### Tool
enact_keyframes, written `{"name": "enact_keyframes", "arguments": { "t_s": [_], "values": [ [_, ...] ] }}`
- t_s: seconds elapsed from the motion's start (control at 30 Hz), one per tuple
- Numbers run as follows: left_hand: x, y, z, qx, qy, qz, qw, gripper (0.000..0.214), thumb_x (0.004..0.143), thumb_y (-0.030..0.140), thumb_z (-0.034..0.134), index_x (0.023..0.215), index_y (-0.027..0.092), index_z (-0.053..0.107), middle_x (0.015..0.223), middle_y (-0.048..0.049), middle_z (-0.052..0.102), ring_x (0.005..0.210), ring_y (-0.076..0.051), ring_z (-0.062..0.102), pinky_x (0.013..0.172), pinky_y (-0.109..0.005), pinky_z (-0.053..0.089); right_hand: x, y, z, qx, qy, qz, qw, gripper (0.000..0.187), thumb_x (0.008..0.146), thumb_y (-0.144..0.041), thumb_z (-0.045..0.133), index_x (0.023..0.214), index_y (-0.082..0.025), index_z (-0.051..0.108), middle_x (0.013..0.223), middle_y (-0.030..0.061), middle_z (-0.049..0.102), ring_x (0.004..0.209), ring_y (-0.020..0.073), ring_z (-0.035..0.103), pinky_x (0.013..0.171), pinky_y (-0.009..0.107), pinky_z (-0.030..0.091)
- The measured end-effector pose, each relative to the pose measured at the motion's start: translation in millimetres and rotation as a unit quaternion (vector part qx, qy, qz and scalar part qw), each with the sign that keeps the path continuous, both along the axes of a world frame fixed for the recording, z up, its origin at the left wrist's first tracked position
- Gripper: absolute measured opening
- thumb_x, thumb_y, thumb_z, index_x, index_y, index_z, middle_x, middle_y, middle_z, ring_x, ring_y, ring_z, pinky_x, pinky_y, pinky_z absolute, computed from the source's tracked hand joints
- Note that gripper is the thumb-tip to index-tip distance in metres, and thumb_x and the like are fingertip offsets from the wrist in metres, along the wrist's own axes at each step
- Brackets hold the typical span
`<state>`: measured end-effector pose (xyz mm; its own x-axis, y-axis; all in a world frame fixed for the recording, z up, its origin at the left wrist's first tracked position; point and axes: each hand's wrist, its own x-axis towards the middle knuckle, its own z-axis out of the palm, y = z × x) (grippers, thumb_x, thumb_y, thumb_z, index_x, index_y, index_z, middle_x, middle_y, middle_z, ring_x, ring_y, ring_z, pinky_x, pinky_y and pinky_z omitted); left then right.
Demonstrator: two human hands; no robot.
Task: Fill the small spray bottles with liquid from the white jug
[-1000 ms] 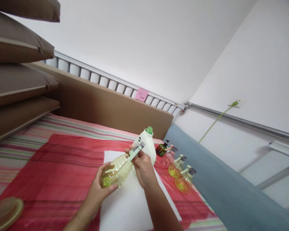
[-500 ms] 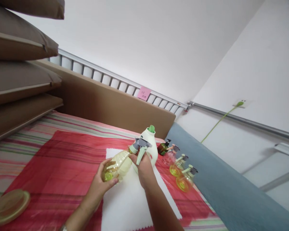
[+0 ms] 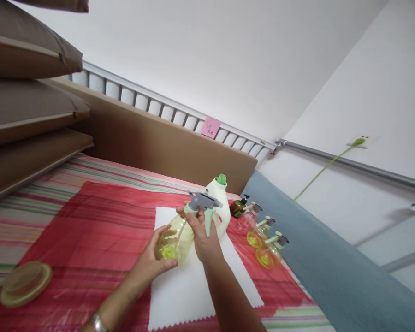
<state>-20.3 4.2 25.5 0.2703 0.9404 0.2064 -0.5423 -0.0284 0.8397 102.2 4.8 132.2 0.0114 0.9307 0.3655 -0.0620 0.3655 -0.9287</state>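
A clear yellowish spray bottle [image 3: 183, 237] with a grey and pale green trigger head is held tilted above a white cloth [image 3: 190, 295] with zigzag edges. My left hand [image 3: 155, 256] is wrapped round the bottle's lower body. At its neck, just under the spray head, my right hand [image 3: 202, 235] grips with thumb and fingers. Behind the right hand stands a white jug-like bottle [image 3: 218, 190] with a handle and a green spout, its lower part partly hidden.
Right of the cloth, several bottles stand in a row: a dark green pump bottle [image 3: 238, 207], a pink one [image 3: 247, 220] and yellowish spray bottles [image 3: 268, 254]. A round lidded container [image 3: 26, 283] lies on the red sheet [image 3: 103, 226] at left. Brown cushions [image 3: 27, 101] are stacked at upper left.
The spray bottle has turned more upright, and its head has shifted slightly left. My right hand has moved closer round the neck. The view has shifted a little.
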Motion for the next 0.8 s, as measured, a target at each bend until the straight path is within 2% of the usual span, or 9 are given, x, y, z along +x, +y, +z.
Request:
{"name": "enact_keyframes", "arguments": {
  "t_s": [0.07,0.13,0.2,0.3,0.43,0.53,0.63,0.73,0.8],
  "values": [
    [-3.4,2.4,-0.7,0.032,0.045,0.020,0.998,0.088,0.049,0.029,0.082,0.125,0.025,0.039,0.128,-0.0126,0.048,0.116,-0.030,0.047,0.094,-0.041,0.040,-5.9,-5.2,-1.8,-0.004,-0.045,0.002,0.999,0.023,0.079,-0.033,0.060,0.097,-0.020,0.064,0.096,0.0047,0.067,0.095,0.0226,0.059,0.091,0.038,0.042],
    [-6.9,3.6,1.4,0.056,0.093,0.062,0.992,0.085,0.051,0.026,0.080,0.126,0.025,0.039,0.132,-0.0121,0.045,0.120,-0.030,0.043,0.097,-0.042,0.037,-10.3,-9.4,-7.7,-0.018,-0.077,0.026,0.997,0.025,0.078,-0.033,0.060,0.098,-0.020,0.065,0.098,0.0051,0.067,0.097,0.0231,0.059,0.091,0.038,0.041],
    [-8.5,3.3,4.8,0.065,0.145,0.100,0.982,0.075,0.054,0.025,0.078,0.121,0.023,0.044,0.129,-0.0117,0.049,0.118,-0.030,0.045,0.098,-0.044,0.035,-12.5,-11.6,-16.6,-0.032,-0.086,0.054,0.994,0.029,0.077,-0.033,0.061,0.103,-0.021,0.064,0.101,0.0052,0.066,0.098,0.0234,0.059,0.091,0.039,0.042],
    [-6.4,1.3,9.4,0.076,0.202,0.123,0.969,0.063,0.056,0.023,0.074,0.114,0.020,0.050,0.115,-0.0115,0.059,0.109,-0.030,0.053,0.096,-0.047,0.038,-11.2,-11.8,-27.4,-0.052,-0.087,0.078,0.992,0.036,0.076,-0.032,0.063,0.110,-0.022,0.061,0.104,0.0055,0.066,0.098,0.0238,0.059,0.089,0.039,0.043],
    [-2.1,-0.8,12.4,0.101,0.230,0.143,0.957,0.063,0.057,0.021,0.072,0.116,0.020,0.050,0.121,-0.0112,0.056,0.116,-0.029,0.048,0.100,-0.046,0.033,-3.1,-11.7,-24.5,-0.054,-0.103,0.090,0.989,0.037,0.077,-0.029,0.062,0.113,-0.022,0.059,0.103,0.0044,0.066,0.098,0.0234,0.058,0.090,0.039,0.041],
    [0.2,-1.8,9.7,0.110,0.229,0.128,0.959,0.062,0.057,0.019,0.072,0.115,0.020,0.051,0.118,-0.0105,0.058,0.112,-0.029,0.051,0.098,-0.045,0.036,4.5,-13.0,-19.1,-0.055,-0.128,0.116,0.983,0.032,0.079,-0.028,0.059,0.110,-0.022,0.060,0.103,0.0043,0.065,0.101,0.0231,0.057,0.094,0.039,0.038],
    [4.4,-2.2,1.7,0.108,0.233,0.142,0.956,0.058,0.057,0.020,0.072,0.111,0.019,0.052,0.110,-0.0097,0.061,0.103,-0.027,0.056,0.093,-0.044,0.040,8.5,-12.9,-25.2,-0.080,-0.112,0.094,0.986,0.034,0.077,-0.028,0.061,0.110,-0.022,0.057,0.105,0.0048,0.064,0.102,0.0226,0.056,0.095,0.041,0.037],
    [8.9,-1.4,-6.9,0.097,0.239,0.192,0.947,0.060,0.055,0.024,0.075,0.111,0.020,0.052,0.112,-0.0099,0.060,0.104,-0.028,0.055,0.094,-0.045,0.040,6.3,-10.3,-39.6,-0.095,-0.035,0.026,0.995,0.042,0.070,-0.027,0.068,0.109,-0.021,0.054,0.106,0.0054,0.064,0.102,0.0233,0.056,0.091,0.039,0.041],
    [10.1,-0.8,-9.5,0.094,0.243,0.202,0.944,0.060,0.055,0.026,0.075,0.110,0.021,0.052,0.111,-0.0101,0.060,0.104,-0.028,0.054,0.094,-0.045,0.039,3.1,-8.4,-46.5,-0.108,0.011,-0.013,0.994,0.039,0.068,-0.028,0.070,0.104,-0.021,0.056,0.101,0.0048,0.065,0.099,0.0234,0.058,0.088,0.038,0.044]
  ]
}}
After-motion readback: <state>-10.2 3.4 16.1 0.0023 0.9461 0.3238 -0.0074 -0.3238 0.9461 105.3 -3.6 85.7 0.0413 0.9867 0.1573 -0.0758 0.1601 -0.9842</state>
